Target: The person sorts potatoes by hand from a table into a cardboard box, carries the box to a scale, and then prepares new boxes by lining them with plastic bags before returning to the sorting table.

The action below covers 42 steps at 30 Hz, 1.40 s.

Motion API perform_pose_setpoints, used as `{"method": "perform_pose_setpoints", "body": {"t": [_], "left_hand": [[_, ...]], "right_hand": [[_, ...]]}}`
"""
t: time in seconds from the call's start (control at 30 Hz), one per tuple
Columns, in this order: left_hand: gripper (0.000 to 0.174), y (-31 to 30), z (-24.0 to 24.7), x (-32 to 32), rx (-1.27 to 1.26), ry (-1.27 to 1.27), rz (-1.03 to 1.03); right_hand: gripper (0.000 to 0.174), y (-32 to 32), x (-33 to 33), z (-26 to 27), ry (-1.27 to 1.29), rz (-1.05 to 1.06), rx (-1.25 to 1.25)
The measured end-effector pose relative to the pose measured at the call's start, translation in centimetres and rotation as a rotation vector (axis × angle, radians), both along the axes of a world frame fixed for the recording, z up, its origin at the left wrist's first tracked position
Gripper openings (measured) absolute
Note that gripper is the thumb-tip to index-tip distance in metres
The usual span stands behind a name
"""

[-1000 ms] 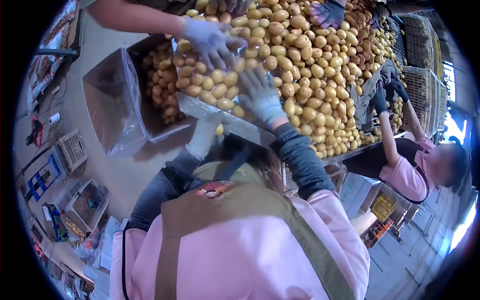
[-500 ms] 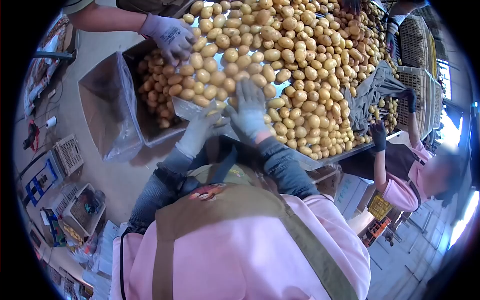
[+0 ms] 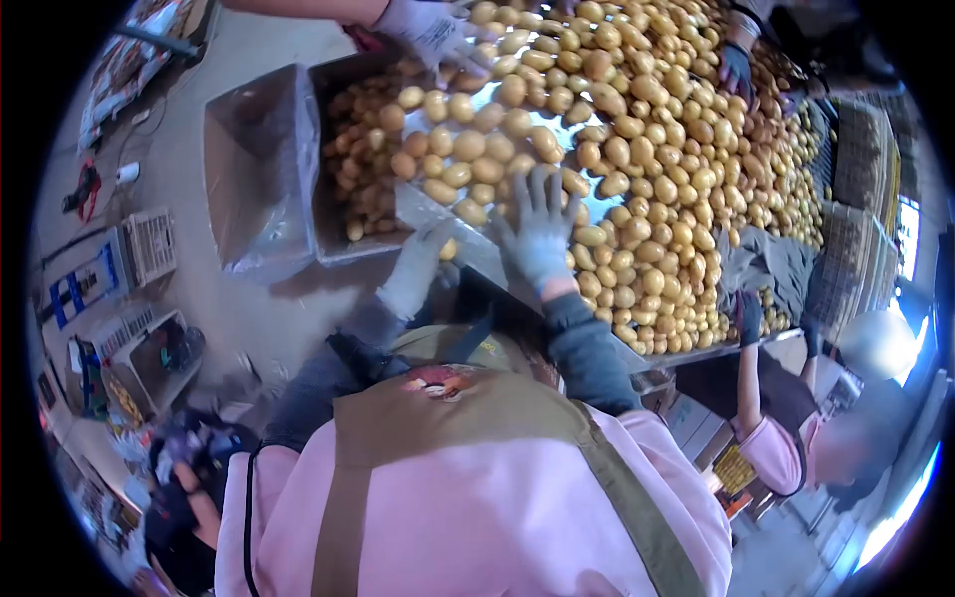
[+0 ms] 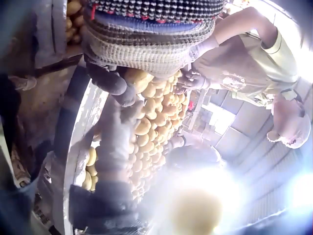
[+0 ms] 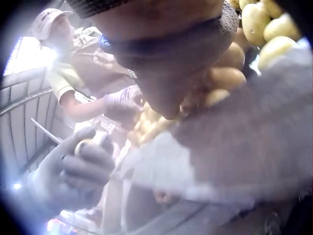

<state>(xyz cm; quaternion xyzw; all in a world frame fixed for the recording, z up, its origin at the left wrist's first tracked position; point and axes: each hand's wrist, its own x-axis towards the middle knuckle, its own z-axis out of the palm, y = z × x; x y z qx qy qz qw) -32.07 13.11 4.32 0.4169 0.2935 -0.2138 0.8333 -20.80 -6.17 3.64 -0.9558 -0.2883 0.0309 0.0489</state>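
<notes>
In the head view my gloved left hand [image 3: 416, 271] is at the near edge of the potato-covered table, its fingers curled round a small potato [image 3: 448, 250]. The right wrist view also shows this left hand [image 5: 73, 169] with a potato [image 5: 84, 146] in its fingers. My gloved right hand [image 3: 541, 227] lies with fingers spread at the near edge of the potatoes [image 3: 483, 171], fingertips touching some of them. A metal edge plate [image 3: 453, 234] stands between my two hands. In the left wrist view a potato [image 4: 138, 80] shows beside the left fingers [image 4: 111, 82].
An open, plastic-lined box [image 3: 264, 169] stands left of the table, potatoes filling its right part. Another person's gloved hand [image 3: 434, 32] reaches over the potatoes from the top. A person in pink [image 3: 776, 453] works at the right beside a grey cloth [image 3: 766, 269]. Crates [image 3: 861, 264] stand behind.
My right hand has moved away from the left hand, its fingers now spread wider. The left hand keeps its potato. The other person's hand across the table has moved away from the box.
</notes>
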Motion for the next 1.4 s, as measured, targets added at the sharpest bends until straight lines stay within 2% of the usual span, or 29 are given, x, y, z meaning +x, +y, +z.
{"method": "perform_pose_setpoints", "body": {"t": [0.07,0.13,0.2,0.23,0.33,0.4,0.43,0.53,0.6,0.63,0.67,0.73,0.8,0.83,0.87,0.97,1.0,1.07,1.13,1.17,1.2,1.27,1.3,1.33,1.4], "left_hand": [[0.036,-0.6,0.3,-0.5,-0.109,0.011,0.063],[0.034,-1.3,1.3,0.2,-0.251,0.013,0.184],[0.033,-1.7,-0.7,0.1,-0.539,-0.058,0.231],[0.034,-2.6,-1.7,0.4,-0.378,-0.105,0.146],[0.035,-4.2,-3.0,-0.1,-0.241,-0.113,0.181],[0.035,-2.3,0.0,-1.5,-0.350,-0.049,0.232],[0.037,-0.6,2.3,-2.4,-0.275,0.005,0.160],[0.040,2.2,0.4,-5.6,-0.007,-0.014,0.092],[0.041,4.7,-4.0,-7.1,0.321,-0.072,0.098],[0.043,6.6,-5.4,-6.3,0.573,-0.089,0.027],[0.045,8.8,-6.5,-5.1,0.826,-0.103,-0.042],[0.050,12.8,-4.9,-0.2,1.214,-0.020,-0.243],[0.052,16.7,-8.8,5.3,1.261,-0.138,-0.426],[0.053,18.2,-11.7,8.7,1.429,-0.150,-0.504],[0.054,19.0,-13.8,11.5,1.593,-0.167,-0.588],[0.056,20.8,-10.4,15.8,1.388,-0.086,-0.813],[0.056,19.0,-14.9,15.0,1.623,-0.190,-0.704],[0.053,18.4,-14.0,13.6,1.457,-0.219,-0.879],[0.052,17.1,-14.9,9.3,1.506,-0.327,-0.960],[0.052,16.7,-15.0,7.3,1.522,-0.381,-1.007],[0.053,16.5,-14.0,5.4,1.505,-0.425,-1.072],[0.052,17.0,-11.5,1.4,1.496,-0.549,-0.907],[0.050,18.6,-9.7,1.6,1.122,-0.408,-1.078],[0.047,19.8,-9.7,0.9,1.159,-0.465,-0.947],[0.042,22.6,-8.7,-0.5,1.227,-0.577,-0.692]], "right_hand": [[0.059,-1.1,-3.0,-0.5,0.106,0.001,-0.023],[0.060,-2.7,-2.8,-1.0,0.073,0.066,-0.076],[0.071,-2.1,-2.2,-0.3,0.096,0.059,-0.119],[0.073,-2.3,-1.6,-0.7,0.114,0.067,-0.089],[0.087,-3.1,0.4,-1.6,0.136,0.134,-0.003],[0.090,-2.0,1.0,0.1,0.209,0.152,0.019],[0.090,-1.5,1.0,0.7,0.243,0.139,-0.003],[0.089,-0.4,1.5,1.3,0.320,0.102,-0.064],[0.086,0.3,1.1,1.3,0.342,0.076,-0.091],[0.085,0.4,0.8,1.0,0.299,0.077,-0.088],[0.084,0.6,0.3,0.6,0.256,0.082,-0.084],[0.084,1.3,-0.5,0.5,0.230,0.047,-0.075],[0.083,2.3,-1.2,0.8,0.263,-0.032,-0.068],[0.075,2.0,-0.9,-0.1,0.255,-0.010,-0.040],[0.080,2.1,-0.7,-0.7,0.240,-0.009,-0.035],[0.096,2.7,-0.4,-1.6,0.248,-0.067,-0.039],[0.100,2.6,-0.2,-2.2,0.204,-0.045,-0.047],[0.102,4.2,-0.4,-1.1,0.204,-0.091,-0.098],[0.099,7.0,-0.4,0.3,0.212,-0.215,-0.333],[0.088,8.3,-0.8,0.9,0.050,-0.184,-0.443],[0.086,9.5,-1.1,1.0,0.051,-0.235,-0.390],[0.082,11.8,-1.7,0.7,0.038,-0.344,-0.281],[0.078,13.2,-2.3,0.4,0.203,-0.445,-0.068],[0.070,15.6,-3.1,0.3,0.008,-0.359,-0.064],[0.056,18.9,-3.9,-0.5,-0.052,-0.431,0.015]]}}
